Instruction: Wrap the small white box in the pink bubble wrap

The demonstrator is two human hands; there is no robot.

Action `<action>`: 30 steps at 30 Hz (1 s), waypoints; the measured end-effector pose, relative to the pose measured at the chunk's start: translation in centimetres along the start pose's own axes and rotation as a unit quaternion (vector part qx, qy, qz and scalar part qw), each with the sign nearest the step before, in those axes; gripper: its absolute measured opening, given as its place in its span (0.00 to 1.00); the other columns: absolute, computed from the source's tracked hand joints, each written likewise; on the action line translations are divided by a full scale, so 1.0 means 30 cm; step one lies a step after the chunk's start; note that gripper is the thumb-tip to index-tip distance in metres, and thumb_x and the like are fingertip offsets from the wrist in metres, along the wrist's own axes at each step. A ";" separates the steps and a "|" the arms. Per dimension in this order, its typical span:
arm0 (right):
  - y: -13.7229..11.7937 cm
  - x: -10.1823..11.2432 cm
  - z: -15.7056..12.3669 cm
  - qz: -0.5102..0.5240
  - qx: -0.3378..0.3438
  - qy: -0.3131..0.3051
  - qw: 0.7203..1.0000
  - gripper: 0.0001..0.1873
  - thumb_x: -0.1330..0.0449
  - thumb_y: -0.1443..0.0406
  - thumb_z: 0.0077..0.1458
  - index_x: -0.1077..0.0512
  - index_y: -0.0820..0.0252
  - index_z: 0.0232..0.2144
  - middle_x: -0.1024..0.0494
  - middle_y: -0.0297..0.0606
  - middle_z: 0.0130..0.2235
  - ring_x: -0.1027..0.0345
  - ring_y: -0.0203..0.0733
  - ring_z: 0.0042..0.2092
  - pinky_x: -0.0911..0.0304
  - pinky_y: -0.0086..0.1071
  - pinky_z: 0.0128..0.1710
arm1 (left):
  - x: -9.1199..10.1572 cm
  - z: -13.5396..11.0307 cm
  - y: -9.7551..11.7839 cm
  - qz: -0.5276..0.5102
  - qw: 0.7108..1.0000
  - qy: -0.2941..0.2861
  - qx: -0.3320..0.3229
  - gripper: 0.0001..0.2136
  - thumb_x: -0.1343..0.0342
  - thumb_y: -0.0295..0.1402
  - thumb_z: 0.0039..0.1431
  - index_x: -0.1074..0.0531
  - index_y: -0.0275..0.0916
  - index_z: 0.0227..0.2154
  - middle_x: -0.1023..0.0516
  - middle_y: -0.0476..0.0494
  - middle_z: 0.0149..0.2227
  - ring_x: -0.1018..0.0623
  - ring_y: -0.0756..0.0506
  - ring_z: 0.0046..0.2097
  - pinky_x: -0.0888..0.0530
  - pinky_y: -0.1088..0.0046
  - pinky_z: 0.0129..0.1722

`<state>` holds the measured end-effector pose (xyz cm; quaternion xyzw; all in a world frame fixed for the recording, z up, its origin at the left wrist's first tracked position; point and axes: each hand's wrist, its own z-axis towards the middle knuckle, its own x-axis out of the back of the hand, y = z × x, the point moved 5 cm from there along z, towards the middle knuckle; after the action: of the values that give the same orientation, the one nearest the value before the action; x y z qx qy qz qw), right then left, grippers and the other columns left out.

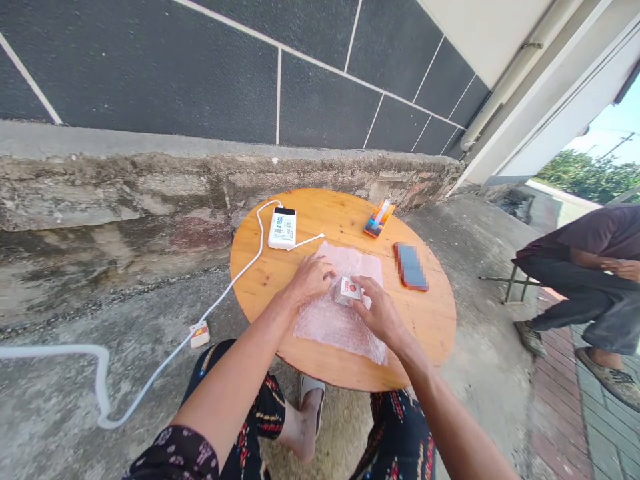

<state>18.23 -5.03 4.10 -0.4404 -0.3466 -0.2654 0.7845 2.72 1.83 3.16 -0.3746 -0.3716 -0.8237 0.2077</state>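
A small white box (346, 291) with red print sits on a sheet of pinkish bubble wrap (333, 327), near its middle. My right hand (375, 303) has its thumb and fingers around the box's right side, gripping it. To the left of the box, my left hand (313, 277) rests over the upper left part of the bubble wrap. Its fingers are bent but apart, with nothing visible in them, and a little space separates them from the box.
The round wooden table (260, 287) holds a white power bank (283, 228) with a white cable (250, 263), an orange-and-blue tape dispenser (379, 219) and a blurred phone (411, 267). A small packet (199, 334) lies on the ground. Another person (590, 267) sits at right.
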 end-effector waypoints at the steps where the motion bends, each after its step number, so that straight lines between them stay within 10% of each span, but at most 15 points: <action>1: -0.001 0.000 0.001 0.002 -0.001 -0.001 1.000 0.23 0.44 0.69 0.54 0.35 0.56 0.53 0.30 0.44 0.52 0.35 0.48 0.52 0.34 0.46 0.49 | -0.001 0.000 -0.001 0.000 1.000 0.000 0.000 0.12 0.50 0.22 0.47 0.24 0.41 0.29 0.23 0.46 0.37 0.29 0.43 0.44 0.33 0.64 0.46; 30: -0.002 -0.001 0.007 0.000 0.000 -0.006 1.000 0.23 0.44 0.69 0.54 0.35 0.55 0.53 0.30 0.43 0.52 0.36 0.47 0.53 0.34 0.43 0.48 | -0.005 0.000 -0.004 0.002 1.000 -0.004 0.002 0.12 0.50 0.23 0.47 0.24 0.42 0.29 0.23 0.46 0.37 0.29 0.43 0.44 0.33 0.63 0.45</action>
<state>18.10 -4.87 4.19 -0.4420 -0.3507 -0.2628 0.7827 2.76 1.93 2.98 -0.3786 -0.3730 -0.8209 0.2089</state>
